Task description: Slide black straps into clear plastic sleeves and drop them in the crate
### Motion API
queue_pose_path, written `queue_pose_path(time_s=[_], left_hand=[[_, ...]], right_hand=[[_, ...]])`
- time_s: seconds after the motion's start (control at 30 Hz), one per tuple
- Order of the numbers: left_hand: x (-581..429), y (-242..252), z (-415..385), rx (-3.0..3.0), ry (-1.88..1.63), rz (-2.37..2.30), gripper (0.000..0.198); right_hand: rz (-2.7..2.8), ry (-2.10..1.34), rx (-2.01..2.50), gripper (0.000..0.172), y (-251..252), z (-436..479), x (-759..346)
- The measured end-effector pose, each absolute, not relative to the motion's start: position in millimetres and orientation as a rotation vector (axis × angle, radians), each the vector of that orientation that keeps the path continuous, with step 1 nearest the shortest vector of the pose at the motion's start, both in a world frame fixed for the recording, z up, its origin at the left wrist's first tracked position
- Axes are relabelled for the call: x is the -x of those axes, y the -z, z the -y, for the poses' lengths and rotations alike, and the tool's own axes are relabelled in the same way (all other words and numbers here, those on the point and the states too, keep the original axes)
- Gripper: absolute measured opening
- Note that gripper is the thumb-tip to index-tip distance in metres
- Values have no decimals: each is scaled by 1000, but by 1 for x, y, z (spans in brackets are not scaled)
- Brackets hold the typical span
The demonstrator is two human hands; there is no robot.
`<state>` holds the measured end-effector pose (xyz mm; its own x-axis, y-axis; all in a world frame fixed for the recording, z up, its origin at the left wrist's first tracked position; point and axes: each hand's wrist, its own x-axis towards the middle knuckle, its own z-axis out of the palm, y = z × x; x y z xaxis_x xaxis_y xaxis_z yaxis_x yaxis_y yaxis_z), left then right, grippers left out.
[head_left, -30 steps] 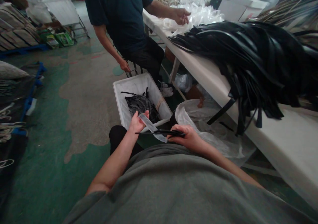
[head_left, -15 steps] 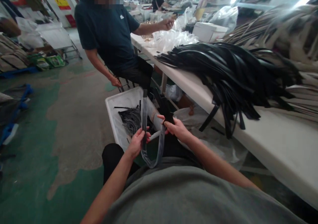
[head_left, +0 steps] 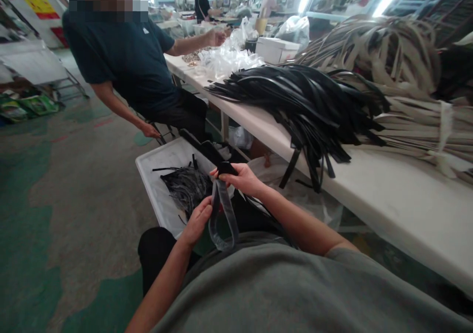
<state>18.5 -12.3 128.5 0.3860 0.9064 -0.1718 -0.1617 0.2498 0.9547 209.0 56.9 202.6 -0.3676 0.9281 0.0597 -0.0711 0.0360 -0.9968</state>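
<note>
Both hands are clamped on one sleeved strap (head_left: 222, 218), bent into a loop above the lap. The right hand (head_left: 241, 179) pinches its black top end and the left hand (head_left: 197, 223) grips the side. Just behind stands a white bin (head_left: 154, 178) of black strips (head_left: 186, 187), beside the tabletop (head_left: 373, 195).

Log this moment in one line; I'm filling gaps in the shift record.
left hand: holds clear-sleeved strap loop | right hand: pinches its black end | beyond: white bin of straps | table: black strap pile
</note>
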Motion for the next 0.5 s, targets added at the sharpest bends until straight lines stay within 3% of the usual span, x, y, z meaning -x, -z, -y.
queue_pose_path(time_s=[0.13, 0.3, 0.5], left_hand=[[-40, -155, -5, -1207, -1073, -1020, 43], [-50, -160, 11, -1280, -951, -1095, 9], [-29, -140, 45, -1272, -709, -981, 17]], right_hand=[[1680, -1401, 1026, 33, -207, -40, -199], [1592, -1320, 1128, 30, -220, -25, -218], [1375, -1267, 1165, 24, -214, -11, -254]])
